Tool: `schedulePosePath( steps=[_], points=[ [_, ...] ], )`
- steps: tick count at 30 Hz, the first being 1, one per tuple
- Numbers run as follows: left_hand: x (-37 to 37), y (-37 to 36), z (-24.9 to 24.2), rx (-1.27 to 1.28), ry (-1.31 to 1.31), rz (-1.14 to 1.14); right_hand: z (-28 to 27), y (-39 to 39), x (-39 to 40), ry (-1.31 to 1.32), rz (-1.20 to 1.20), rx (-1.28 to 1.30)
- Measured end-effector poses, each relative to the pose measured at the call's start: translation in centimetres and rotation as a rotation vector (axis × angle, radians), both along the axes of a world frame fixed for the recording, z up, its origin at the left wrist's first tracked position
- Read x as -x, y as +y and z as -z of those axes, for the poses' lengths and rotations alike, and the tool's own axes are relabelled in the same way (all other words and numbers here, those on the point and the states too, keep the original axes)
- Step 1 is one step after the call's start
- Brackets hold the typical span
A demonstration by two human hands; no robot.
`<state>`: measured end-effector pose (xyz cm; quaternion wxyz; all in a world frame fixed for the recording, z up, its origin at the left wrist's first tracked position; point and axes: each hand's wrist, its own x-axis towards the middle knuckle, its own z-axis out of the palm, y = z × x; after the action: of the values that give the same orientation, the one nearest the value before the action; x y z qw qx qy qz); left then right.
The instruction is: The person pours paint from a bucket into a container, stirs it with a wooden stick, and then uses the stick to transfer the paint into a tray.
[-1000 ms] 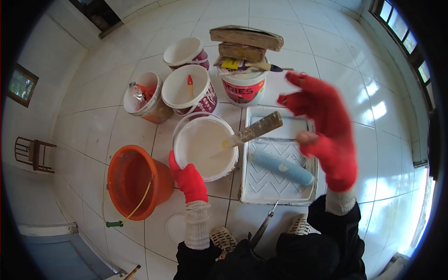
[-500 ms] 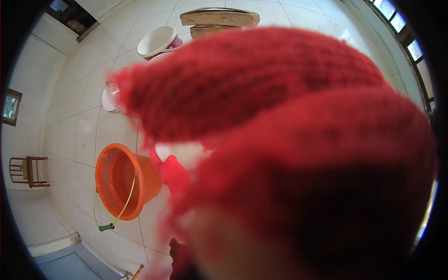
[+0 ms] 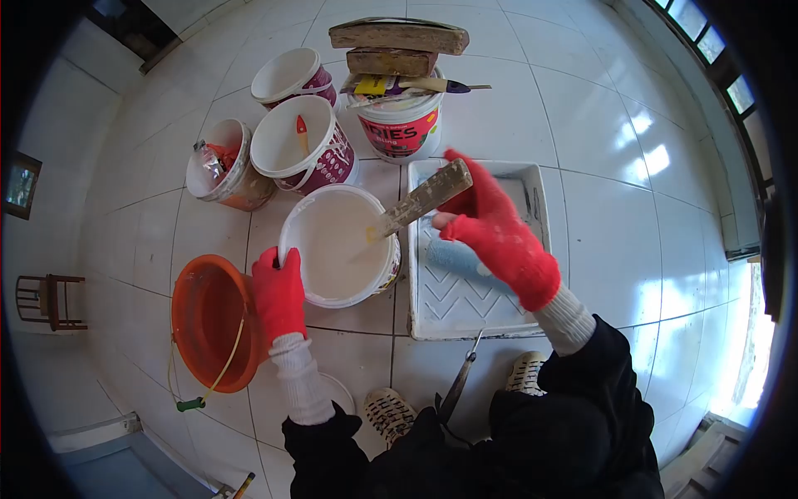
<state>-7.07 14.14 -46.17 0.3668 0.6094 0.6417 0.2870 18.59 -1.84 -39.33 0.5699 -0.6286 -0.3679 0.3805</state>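
Observation:
My left hand [image 3: 279, 293], in a red glove, is closed on the left rim of a white bucket [image 3: 332, 191] of pale liquid. In a red glove too, my right hand [image 3: 499, 237] is wrapped round the upper end of a flat wooden stick [image 3: 424, 200]. The stick slants down to the left, its lower end in the liquid. Under my right hand lies a white paint tray [image 3: 465, 320] with a blue roller [image 3: 457, 256] in it.
An orange bucket [image 3: 187, 324] stands at the left. Behind are white-and-purple buckets [image 3: 337, 162], a bucket with a red item [image 3: 249, 187], and a lidded bucket [image 3: 401, 133] bearing a brush [image 3: 432, 84] and wood blocks [image 3: 399, 36]. A tool [image 3: 455, 387] lies near my shoes.
A red-gloved hand that filled much of the view has moved away from the camera. The white bucket, tray and stick now show, with my right hand on the stick.

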Motion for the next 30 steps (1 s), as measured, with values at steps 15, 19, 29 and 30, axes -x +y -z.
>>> schedulePosePath(
  steps=[15,19,29,30],
  points=[
    [-0.3,0.3,1.3,-0.014,-0.144,0.089,-2.9,1.3,-1.7,-0.248,-0.719,0.383],
    [1.6,1.2,3.6,-0.052,-0.328,0.119,-7.5,6.2,1.9,-0.756,-0.918,0.163],
    [1.3,1.9,4.1,0.007,-0.182,0.145,-17.5,4.4,3.4,-0.970,-1.141,0.409],
    [1.1,2.1,4.2,0.008,-0.167,0.153,-17.4,4.3,3.3,-0.970,-1.134,0.409]
  ],
)
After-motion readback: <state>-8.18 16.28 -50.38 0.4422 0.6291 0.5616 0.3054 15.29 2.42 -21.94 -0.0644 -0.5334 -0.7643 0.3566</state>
